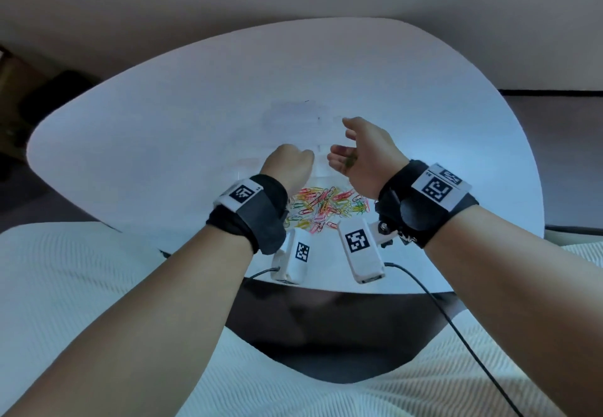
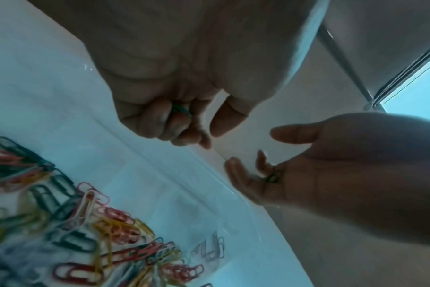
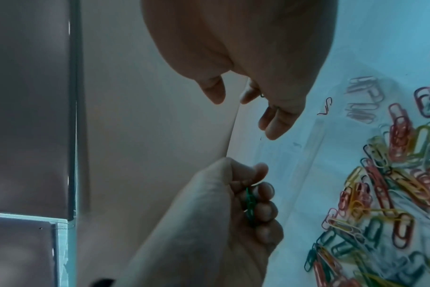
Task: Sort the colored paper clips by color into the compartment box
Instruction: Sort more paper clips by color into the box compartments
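Observation:
A heap of colored paper clips [image 1: 326, 207] lies on the white table [image 1: 163, 142] just behind my wrists. My left hand [image 1: 290, 165] is a fist curled round several green paper clips [image 3: 249, 203], also visible between its fingers in the left wrist view [image 2: 180, 110]. My right hand [image 1: 341, 142] hovers beside it, palm turned up and fingers relaxed, with green clips [image 2: 273, 176] lying loose in the palm. The clear compartment box [image 3: 314, 134] is faint; its walls run under both hands. A few pale clips [image 3: 361, 97] lie in one compartment.
Two white tagged camera units [image 1: 359, 250] hang under my wrists at the table's near edge, with a black cable [image 1: 456, 328] trailing off to the right. A white ribbed cloth [image 1: 65, 286] covers my lap. Bare table surface stretches to the left and far side.

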Demonstrator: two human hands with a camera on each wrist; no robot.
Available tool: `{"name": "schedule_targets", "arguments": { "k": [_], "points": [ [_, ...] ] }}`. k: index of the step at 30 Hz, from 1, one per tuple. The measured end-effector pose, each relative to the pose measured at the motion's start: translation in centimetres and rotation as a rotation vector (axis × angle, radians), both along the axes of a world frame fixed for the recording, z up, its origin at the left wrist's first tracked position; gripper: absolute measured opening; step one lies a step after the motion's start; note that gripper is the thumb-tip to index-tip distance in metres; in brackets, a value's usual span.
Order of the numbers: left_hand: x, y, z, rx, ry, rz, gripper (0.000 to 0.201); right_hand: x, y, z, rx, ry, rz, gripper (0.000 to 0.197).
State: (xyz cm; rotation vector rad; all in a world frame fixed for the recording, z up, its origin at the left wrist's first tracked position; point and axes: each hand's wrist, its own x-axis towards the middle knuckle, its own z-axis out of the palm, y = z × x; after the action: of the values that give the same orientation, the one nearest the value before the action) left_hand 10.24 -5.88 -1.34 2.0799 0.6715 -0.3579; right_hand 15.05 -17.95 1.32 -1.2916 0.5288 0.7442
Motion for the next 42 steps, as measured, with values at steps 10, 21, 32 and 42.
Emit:
{"name": "schedule_targets", "arguments": {
  "k": [10, 21, 32, 42],
  "points": [
    [1.7, -1.2, 0.6, -0.458, -0.058, 0.257, 0.011, 0.9, -1.5, -0.1, -0.028, 0.012, 0.090, 0.063],
    [0.8, -1.8, -0.4, -0.520, -0.103, 0.209, 0.010, -0.4, -5.8, -0.3, 0.055, -0.028, -0.002, 0.024],
    [-2.9, -2.9, -0.1, 0.012, -0.140, -0.226, 0.017, 0.0, -9.9, -1.4, -0.572, -0.396, 0.595, 0.011],
    [-5.3, -1.2, -4.3, 0.284, 0.007, -0.467, 0.014, -1.3, -10.0, -7.5, -1.018, -0.643, 0.900, 0.033]
  ]
}}
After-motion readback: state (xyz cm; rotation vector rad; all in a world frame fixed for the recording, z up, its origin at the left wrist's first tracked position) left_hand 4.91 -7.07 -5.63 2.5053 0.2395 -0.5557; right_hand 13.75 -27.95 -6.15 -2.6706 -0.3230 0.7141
